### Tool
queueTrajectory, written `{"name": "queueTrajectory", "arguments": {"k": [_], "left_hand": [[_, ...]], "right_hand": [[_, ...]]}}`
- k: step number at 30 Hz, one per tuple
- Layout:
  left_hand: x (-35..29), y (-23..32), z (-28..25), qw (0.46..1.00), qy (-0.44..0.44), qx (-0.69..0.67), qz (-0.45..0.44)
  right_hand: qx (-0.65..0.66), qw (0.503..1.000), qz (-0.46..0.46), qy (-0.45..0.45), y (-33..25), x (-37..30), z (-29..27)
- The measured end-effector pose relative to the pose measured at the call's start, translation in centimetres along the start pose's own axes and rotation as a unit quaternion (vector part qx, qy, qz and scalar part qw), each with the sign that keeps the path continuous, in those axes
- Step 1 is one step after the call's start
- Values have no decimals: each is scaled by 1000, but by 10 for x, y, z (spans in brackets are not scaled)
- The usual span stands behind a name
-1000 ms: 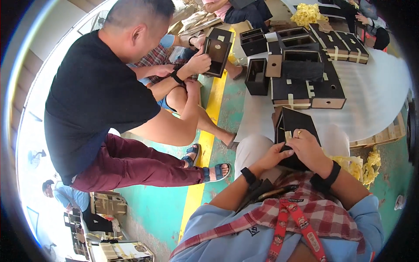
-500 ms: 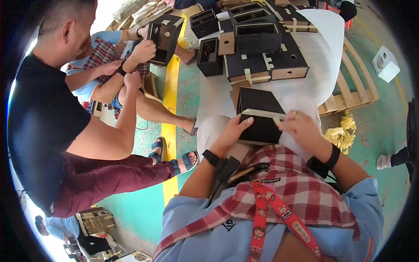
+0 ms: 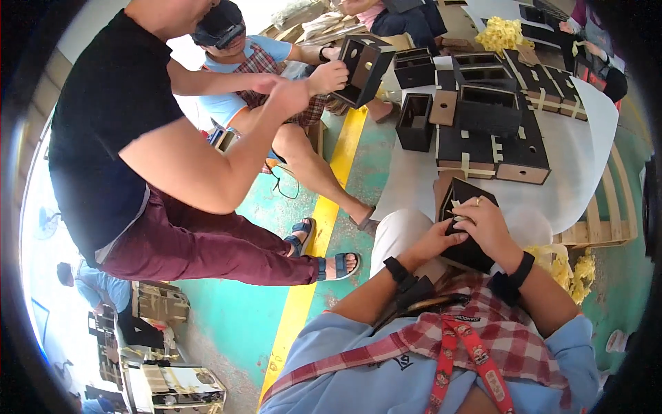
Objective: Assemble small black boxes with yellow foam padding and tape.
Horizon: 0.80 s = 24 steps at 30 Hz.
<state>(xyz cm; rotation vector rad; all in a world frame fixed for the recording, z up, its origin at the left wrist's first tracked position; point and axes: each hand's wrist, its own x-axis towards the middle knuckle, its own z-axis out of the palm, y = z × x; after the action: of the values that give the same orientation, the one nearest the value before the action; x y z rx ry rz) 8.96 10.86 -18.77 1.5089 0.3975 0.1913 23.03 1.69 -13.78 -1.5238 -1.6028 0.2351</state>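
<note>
On my lap rests a black box (image 3: 470, 257), tilted, partly hidden under my hands. My left hand (image 3: 441, 243) grips its left side, with the thumb over the top. Across the box's upper face lies my right hand (image 3: 488, 222), its fingers curled and close to my left thumb. A crumpled bit of pale masking tape (image 3: 455, 205) sticks out by the right fingertips, which pinch it. How far the tape still clings to the box is hidden by the fingers. A brown board (image 3: 445, 181) shows just behind the box.
Beyond my knees, taped black boxes (image 3: 465, 148) and open black cases (image 3: 415, 121) stand on a white sheet (image 3: 572, 181). To the left, a standing person (image 3: 103, 138) and a seated person handle another black box (image 3: 360, 69). A wooden pallet (image 3: 598, 228) and yellow stringy material (image 3: 583, 272) are at right.
The view has turned left, so the scene sits further right. My right hand has moved from the box's right edge to beside my left thumb. The tape, earlier straight along the edge, is now crumpled.
</note>
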Motion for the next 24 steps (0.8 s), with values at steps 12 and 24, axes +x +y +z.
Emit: {"name": "queueTrajectory", "arguments": {"k": [12, 24], "left_hand": [[3, 2, -3, 997, -14, -76, -22], [-8, 20, -5, 997, -58, -17, -42]], "right_hand": [[-30, 997, -51, 47, 1, 7, 1], [-149, 974, -164, -43, -7, 0, -12]]}}
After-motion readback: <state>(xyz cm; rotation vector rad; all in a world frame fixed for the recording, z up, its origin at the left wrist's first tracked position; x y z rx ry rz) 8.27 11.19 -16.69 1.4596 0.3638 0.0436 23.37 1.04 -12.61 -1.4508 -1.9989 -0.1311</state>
